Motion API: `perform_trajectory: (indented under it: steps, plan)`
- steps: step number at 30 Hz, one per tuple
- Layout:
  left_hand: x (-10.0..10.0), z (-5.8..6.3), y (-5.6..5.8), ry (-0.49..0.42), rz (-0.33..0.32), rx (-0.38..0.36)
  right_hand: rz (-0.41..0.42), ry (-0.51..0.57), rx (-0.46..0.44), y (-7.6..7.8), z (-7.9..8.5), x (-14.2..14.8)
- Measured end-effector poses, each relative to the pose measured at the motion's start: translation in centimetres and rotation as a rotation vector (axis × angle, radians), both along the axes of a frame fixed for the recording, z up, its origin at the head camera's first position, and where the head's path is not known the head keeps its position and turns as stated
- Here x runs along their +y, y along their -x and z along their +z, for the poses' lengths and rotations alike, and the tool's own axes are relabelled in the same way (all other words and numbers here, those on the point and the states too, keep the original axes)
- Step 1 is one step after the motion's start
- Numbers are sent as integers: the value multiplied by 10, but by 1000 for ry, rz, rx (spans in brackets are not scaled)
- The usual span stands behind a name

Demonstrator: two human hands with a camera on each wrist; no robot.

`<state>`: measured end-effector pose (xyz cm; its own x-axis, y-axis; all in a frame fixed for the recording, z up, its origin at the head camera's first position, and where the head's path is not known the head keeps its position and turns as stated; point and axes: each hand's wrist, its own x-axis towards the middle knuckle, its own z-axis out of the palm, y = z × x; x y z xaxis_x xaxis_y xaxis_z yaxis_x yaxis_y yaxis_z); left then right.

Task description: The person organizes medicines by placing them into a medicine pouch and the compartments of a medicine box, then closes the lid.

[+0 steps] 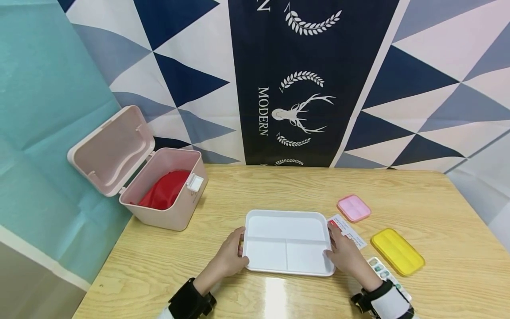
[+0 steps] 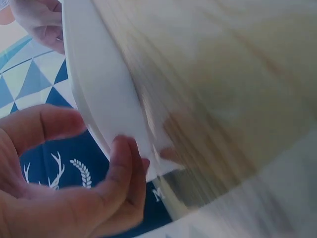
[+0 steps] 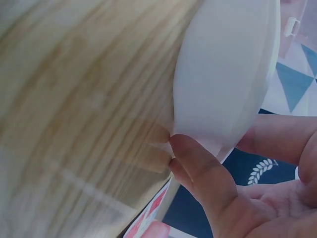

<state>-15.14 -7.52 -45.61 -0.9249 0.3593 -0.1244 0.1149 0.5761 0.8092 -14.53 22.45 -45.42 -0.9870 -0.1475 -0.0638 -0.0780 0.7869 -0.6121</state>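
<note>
A white tray (image 1: 284, 225) with three compartments lies on the wooden table in the head view, its long sides running left to right. My left hand (image 1: 230, 256) grips the left short side, thumb at the near corner. On the opposite side my right hand (image 1: 345, 253) holds the tray in the same manner. Both wrist views show fingertips against the outer wall of the tray (image 2: 106, 74), close to the tabletop. Beside my right fingers lies a printed card (image 1: 347, 230), partly covered by that hand.
A pink box (image 1: 187, 210) stands at the left with its lid raised and red cloth (image 1: 167, 190) inside. At the right lie a small pink case (image 1: 353, 208), a yellow case (image 1: 397, 251) and a sheet of coloured pieces (image 1: 380, 269), partly under my right wrist. A patterned cloth hangs behind.
</note>
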Motion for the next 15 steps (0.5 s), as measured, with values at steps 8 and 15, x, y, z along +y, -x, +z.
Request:
perform_trajectory:
  steps: [8,15]
  plan:
    - [-15,9,3,175,-129,-29,14,24,18,0,8,5]
    - [-27,17,15,293,-212,56,-114,-130,133,8,21,24]
